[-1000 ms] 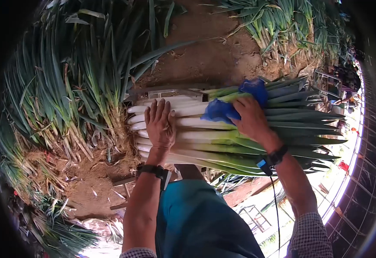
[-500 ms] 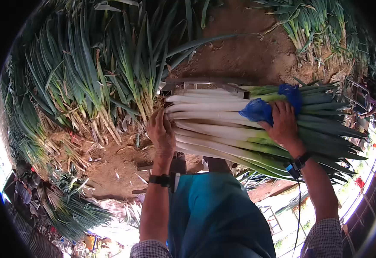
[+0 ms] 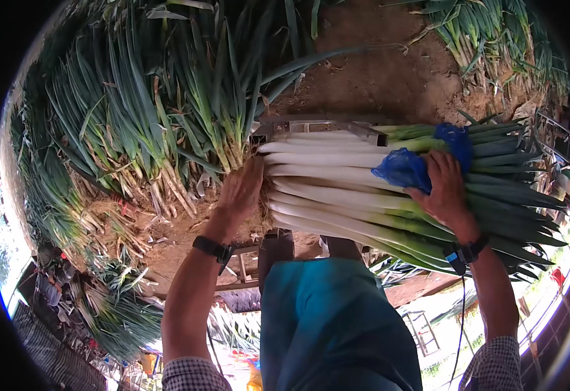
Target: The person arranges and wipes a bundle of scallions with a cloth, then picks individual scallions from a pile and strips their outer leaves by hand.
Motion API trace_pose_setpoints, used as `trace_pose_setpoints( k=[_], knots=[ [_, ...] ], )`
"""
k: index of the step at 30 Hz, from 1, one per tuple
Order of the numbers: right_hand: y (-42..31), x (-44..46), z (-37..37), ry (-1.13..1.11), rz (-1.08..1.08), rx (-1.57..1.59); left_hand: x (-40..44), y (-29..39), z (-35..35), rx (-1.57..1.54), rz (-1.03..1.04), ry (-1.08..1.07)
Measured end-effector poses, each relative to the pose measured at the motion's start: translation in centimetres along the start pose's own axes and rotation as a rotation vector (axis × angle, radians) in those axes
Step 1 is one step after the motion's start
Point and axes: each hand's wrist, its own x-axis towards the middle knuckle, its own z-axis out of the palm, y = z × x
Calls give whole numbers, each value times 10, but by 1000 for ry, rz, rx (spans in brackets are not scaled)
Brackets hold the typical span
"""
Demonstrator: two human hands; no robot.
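leeks (image 3: 337, 177) are lying lined up across a metal frame (image 3: 324, 122), blue plastic (image 3: 401, 169) seemingly not yet tied; right hand (image 3: 447, 189) is resting spread on top, left hand (image 3: 239, 192) is meeting white ends, grip hidden.

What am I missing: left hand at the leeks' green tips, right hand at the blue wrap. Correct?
Not quite: the left hand is at the white ends of the leeks, not the green tips; the head view shows it. The right hand is at the blue wrap, as you say.
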Motion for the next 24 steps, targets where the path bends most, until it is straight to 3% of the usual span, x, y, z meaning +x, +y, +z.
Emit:
trace_pose_setpoints(
  k=[3, 9, 10, 13, 20, 24],
  knots=[
    [-4, -1, 5, 29, -9, -64, 0, -11, 22, -38, 80, 262],
    [4, 15, 0, -15, -18, -52, -13, 35, 8, -22, 70, 385],
    [1, 15, 0, -22, -17, -46, -20, 51, 8, 16, 159, 467],
    [3, 15, 2, -36, -4, -29, -30, 106, -10, -226, 228, 395],
    [10, 16, 3, -112, 65, 63, -14, 100, 36, -411, 150, 440],
    [20, 26, -3, -216, 39, 88, -20, 90, 42, -441, 279, 515]
  ],
)
